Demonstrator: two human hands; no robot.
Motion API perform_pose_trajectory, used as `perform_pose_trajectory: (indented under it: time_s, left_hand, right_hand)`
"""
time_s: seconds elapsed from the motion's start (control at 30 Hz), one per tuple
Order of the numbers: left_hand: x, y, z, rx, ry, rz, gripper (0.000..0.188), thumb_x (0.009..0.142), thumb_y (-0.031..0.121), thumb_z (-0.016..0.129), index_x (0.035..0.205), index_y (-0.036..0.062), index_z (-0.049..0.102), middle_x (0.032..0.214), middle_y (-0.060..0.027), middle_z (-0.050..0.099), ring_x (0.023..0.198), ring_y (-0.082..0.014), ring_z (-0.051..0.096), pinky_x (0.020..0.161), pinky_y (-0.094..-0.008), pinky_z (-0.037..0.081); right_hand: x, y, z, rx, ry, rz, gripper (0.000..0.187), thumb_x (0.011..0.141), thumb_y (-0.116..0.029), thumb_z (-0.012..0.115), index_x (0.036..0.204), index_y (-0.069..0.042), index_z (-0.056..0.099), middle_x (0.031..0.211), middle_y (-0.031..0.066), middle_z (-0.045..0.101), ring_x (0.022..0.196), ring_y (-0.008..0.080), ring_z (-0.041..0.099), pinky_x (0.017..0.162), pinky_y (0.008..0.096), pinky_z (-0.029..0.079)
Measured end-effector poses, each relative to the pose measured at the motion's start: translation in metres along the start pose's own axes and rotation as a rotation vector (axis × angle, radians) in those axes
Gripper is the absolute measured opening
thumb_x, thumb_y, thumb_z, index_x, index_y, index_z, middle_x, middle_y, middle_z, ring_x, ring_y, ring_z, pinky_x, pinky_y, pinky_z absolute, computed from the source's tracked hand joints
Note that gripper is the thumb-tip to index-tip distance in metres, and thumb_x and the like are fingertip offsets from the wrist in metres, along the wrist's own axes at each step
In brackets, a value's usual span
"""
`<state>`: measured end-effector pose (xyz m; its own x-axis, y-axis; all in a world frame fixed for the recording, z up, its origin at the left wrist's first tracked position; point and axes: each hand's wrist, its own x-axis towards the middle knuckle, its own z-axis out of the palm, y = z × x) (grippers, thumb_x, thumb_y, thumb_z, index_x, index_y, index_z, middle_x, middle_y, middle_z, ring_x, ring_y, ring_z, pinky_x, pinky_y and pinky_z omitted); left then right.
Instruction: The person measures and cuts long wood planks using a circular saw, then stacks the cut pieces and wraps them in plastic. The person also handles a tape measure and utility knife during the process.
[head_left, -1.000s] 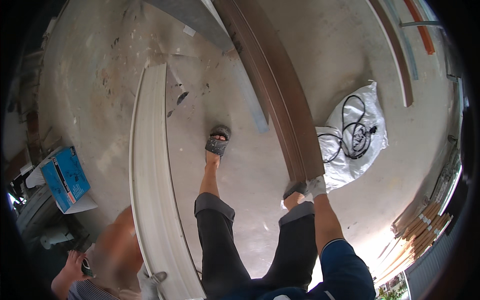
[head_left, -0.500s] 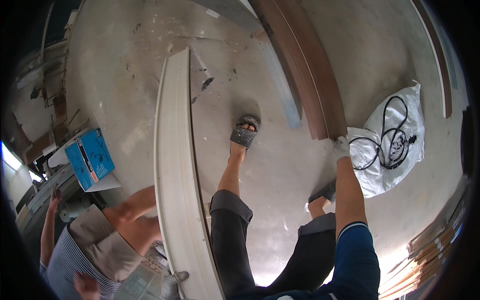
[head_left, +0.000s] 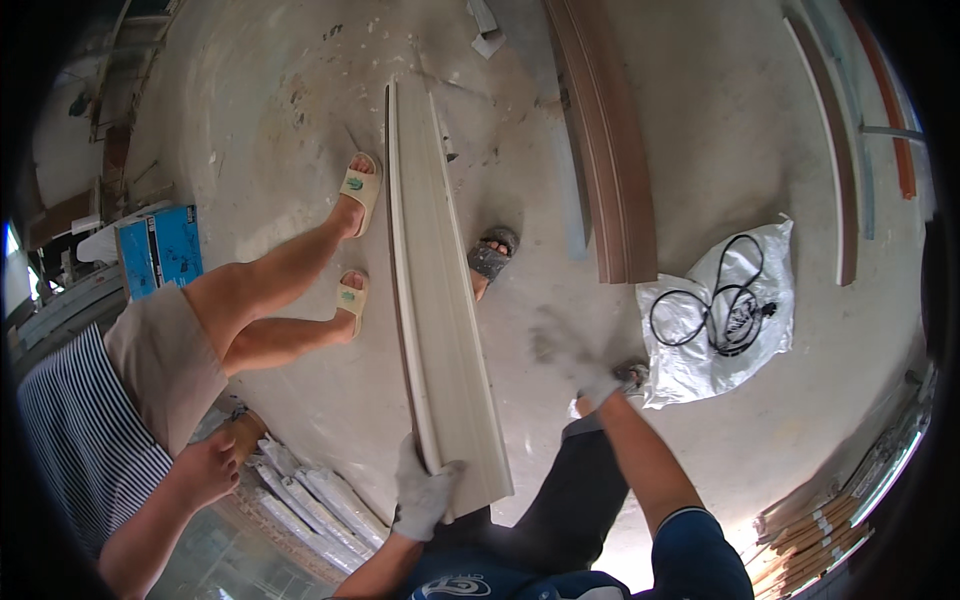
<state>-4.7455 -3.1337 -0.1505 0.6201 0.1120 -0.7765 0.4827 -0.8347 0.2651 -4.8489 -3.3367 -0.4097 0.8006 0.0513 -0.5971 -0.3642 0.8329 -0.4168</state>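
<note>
A long cream-coloured profile panel [head_left: 440,320] extends away from my body, its near end just in front of my waist. My left hand [head_left: 426,488], in a grey work glove, grips the panel's left edge close to that end, thumb on top. To the right of the panel, my gloved right hand [head_left: 572,355] hangs in the air, blurred by motion. Its fingers look stretched out, and nothing shows in them. Below and beyond it lies a stack of long brown panels [head_left: 615,170] on the floor, apart from the hand.
At left stands another person in a striped top [head_left: 75,440] and slides. A blue box [head_left: 160,248] sits behind them; wrapped lengths [head_left: 320,510] lie nearer. At right, a white sack [head_left: 765,345] bears a coiled black cable [head_left: 735,310]. More long strips [head_left: 835,150] lie farther right.
My right hand has left the brown panels' end and moved left. The cream panel has shifted right and turned, its far end now more to the right. The other person has stepped alongside it.
</note>
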Motion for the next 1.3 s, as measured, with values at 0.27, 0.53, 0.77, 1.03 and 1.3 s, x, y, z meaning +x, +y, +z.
perform_pose_trajectory:
  time_s: [0.27,0.53,0.77,1.03,1.3]
  left_hand:
    - [0.001,-0.002,0.033,-0.117,-0.263,0.188,0.060,0.085,0.025,0.078,0.132,0.0010,0.048,0.110,-0.0116,0.064,0.104,-0.0246,0.064,0.092,-0.0345,0.051]
    - [0.238,0.006,0.148,-1.355,-0.738,-0.340,0.074,0.091,0.056,0.065,0.141,0.0052,0.049,0.133,-0.0166,0.060,0.122,-0.0280,0.059,0.103,-0.0386,0.049]
    - [0.237,-0.007,0.198,-1.521,-1.064,-0.116,0.049,0.087,0.022,0.074,0.129,0.0006,0.059,0.125,-0.0157,0.065,0.113,-0.0291,0.065,0.095,-0.0425,0.057]
    - [0.121,-0.030,0.213,-1.179,-1.138,-0.315,0.050,0.086,0.007,0.070,0.133,-0.0028,0.055,0.126,-0.0143,0.064,0.117,-0.0288,0.063,0.102,-0.0439,0.051]
    - [0.021,0.005,0.244,-0.974,-1.340,-0.488,0.054,0.083,-0.006,0.067,0.135,-0.0013,0.052,0.131,-0.0134,0.060,0.115,-0.0262,0.063,0.102,-0.0387,0.051]
  right_hand:
    - [0.003,-0.002,0.102,-0.629,0.341,0.139,0.065,0.103,-0.049,0.047,0.154,-0.010,0.033,0.146,0.0187,0.050,0.122,0.0304,0.059,0.104,0.0309,0.043]
    - [-0.102,0.086,0.049,0.995,-0.072,0.337,0.062,0.098,-0.046,0.057,0.143,-0.006,0.042,0.120,0.0202,0.056,0.107,0.0281,0.061,0.087,0.0411,0.055]
    - [-0.219,0.082,0.041,0.541,0.616,0.392,0.068,0.099,-0.039,0.056,0.151,-0.006,0.028,0.131,0.0276,0.052,0.117,0.0398,0.058,0.088,0.0481,0.056]
    - [-0.404,-0.108,0.024,-0.534,0.541,0.599,0.095,0.080,-0.045,0.081,0.152,-0.006,0.034,0.129,0.0264,0.061,0.113,0.0321,0.066,0.087,0.0408,0.057]
    - [-0.480,-0.003,0.086,-0.696,1.131,0.442,0.062,0.076,-0.055,0.083,0.092,0.003,0.068,0.073,0.0033,0.068,0.068,0.0097,0.064,0.063,0.0274,0.053]
